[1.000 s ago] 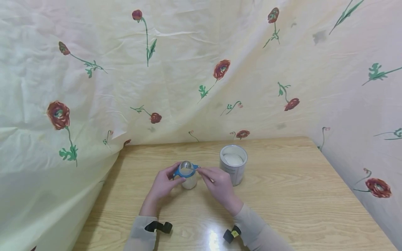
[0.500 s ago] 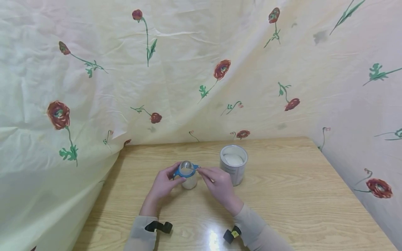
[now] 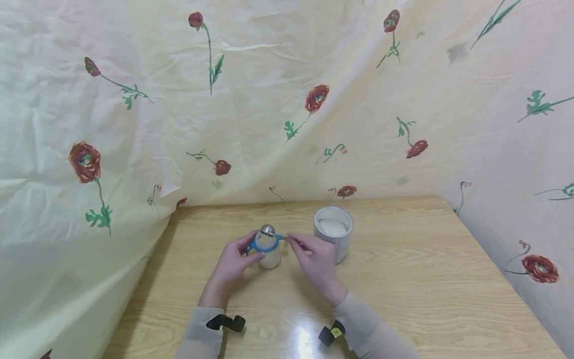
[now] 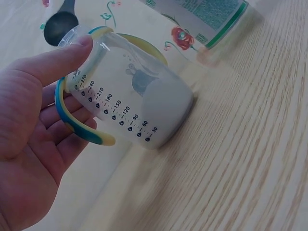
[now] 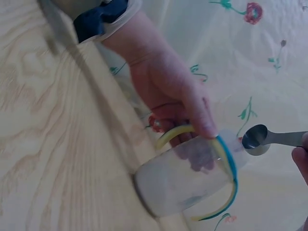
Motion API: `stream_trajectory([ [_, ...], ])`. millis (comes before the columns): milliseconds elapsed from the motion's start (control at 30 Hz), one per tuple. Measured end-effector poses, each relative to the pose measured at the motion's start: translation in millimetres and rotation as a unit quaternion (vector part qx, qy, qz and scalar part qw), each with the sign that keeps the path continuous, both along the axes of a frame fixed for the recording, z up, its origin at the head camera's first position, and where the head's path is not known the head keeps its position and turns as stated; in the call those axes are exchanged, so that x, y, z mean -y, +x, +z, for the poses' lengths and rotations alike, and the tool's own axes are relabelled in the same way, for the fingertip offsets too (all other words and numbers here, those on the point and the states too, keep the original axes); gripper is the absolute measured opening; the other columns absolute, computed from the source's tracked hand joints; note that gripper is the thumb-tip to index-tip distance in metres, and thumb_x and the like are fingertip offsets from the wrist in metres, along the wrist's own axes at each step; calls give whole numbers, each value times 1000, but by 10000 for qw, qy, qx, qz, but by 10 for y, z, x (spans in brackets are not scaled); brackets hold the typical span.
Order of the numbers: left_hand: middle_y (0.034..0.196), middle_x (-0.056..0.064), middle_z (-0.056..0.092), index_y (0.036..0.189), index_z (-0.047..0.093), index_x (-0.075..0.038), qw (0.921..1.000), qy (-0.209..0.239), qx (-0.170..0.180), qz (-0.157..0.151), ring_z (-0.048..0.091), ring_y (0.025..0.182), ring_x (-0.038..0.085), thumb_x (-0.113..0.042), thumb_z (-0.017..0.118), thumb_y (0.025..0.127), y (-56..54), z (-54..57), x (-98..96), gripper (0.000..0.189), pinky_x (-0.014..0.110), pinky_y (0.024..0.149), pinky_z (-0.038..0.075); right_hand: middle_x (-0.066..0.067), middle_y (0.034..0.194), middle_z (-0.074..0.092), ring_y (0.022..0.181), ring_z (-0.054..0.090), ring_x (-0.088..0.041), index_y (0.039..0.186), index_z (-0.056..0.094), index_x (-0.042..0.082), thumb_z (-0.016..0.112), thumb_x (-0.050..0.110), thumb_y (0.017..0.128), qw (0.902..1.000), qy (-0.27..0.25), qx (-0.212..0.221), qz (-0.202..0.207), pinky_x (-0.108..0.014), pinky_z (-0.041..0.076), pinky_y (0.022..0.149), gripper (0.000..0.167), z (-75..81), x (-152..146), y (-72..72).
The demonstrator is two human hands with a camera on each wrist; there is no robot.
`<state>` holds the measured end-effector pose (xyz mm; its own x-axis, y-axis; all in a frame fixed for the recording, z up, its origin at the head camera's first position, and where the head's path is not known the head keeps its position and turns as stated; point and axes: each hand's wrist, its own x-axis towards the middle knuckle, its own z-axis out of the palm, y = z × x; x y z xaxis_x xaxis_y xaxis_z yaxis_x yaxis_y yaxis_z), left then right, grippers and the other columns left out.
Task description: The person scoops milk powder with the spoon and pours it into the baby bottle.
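A clear baby bottle (image 3: 271,260) with a blue-and-yellow two-handled ring stands upright on the table. In the left wrist view, printed measuring marks run up the bottle (image 4: 130,96) and white contents fill its lower part. My left hand (image 3: 232,260) grips it near the top, thumb on the near side and fingers behind by a handle. My right hand (image 3: 317,262) pinches the handle of a metal measuring spoon (image 3: 267,230). The spoon's round bowl is just above the bottle's mouth; in the right wrist view the spoon (image 5: 257,139) lies right beside the opening.
Right of the bottle and behind my right hand stands an open can (image 3: 343,247) with white powder inside. The wooden table (image 3: 403,279) ends at a flower-patterned cloth (image 3: 251,124) behind and at both sides. Each wrist wears a dark strap.
The measuring spoon has risen slightly from over the bottle's mouth, its bowl tilting differently. My right hand has shifted a little to the right. My left hand and the bottle have stayed nearly still.
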<state>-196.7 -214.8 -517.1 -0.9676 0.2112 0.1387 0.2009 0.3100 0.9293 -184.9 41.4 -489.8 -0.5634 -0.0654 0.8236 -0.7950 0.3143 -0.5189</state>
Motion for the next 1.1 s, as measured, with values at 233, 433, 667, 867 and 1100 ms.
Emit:
stream_trajectory([
  [233,165,-6,46,163,47,-19,9998,-168,15,-53,42,153,26,-32,86,94,2,72,-7,81,52,127,32,-16,94,81,77,78,-17,105,81,-6,79,-11,91,9897,-1143,789,353,-25,65,69,15,133,-67,39],
  [433,168,-5,41,165,44,-22,9990,-177,-412,59,39,154,30,-37,81,98,5,171,-79,77,50,127,31,-22,95,79,80,77,-12,107,78,-10,76,-16,90,9821,-1560,866,608,-26,66,71,18,303,-227,78],
  [667,167,-4,43,165,44,-27,9915,-216,-1241,312,36,156,27,-37,80,99,-9,367,-314,76,54,127,32,-30,100,76,81,77,-6,108,77,-13,74,-18,90,9797,-1805,807,334,-24,65,74,19,482,-559,3],
  [867,169,2,41,166,43,-20,9849,-63,-1719,169,34,157,30,-24,83,97,-43,442,-566,80,57,128,28,-25,97,78,77,76,-4,106,78,-11,76,-12,93,9769,-1836,1060,-262,-21,64,74,14,532,-886,-93],
  [1100,168,2,42,165,43,-12,9759,-192,-2175,7,40,154,29,-24,83,96,-32,464,-913,81,55,126,33,-19,96,80,76,72,2,104,76,-15,73,-18,91,9797,-1535,966,-854,-15,61,71,14,500,-1190,-172],
])
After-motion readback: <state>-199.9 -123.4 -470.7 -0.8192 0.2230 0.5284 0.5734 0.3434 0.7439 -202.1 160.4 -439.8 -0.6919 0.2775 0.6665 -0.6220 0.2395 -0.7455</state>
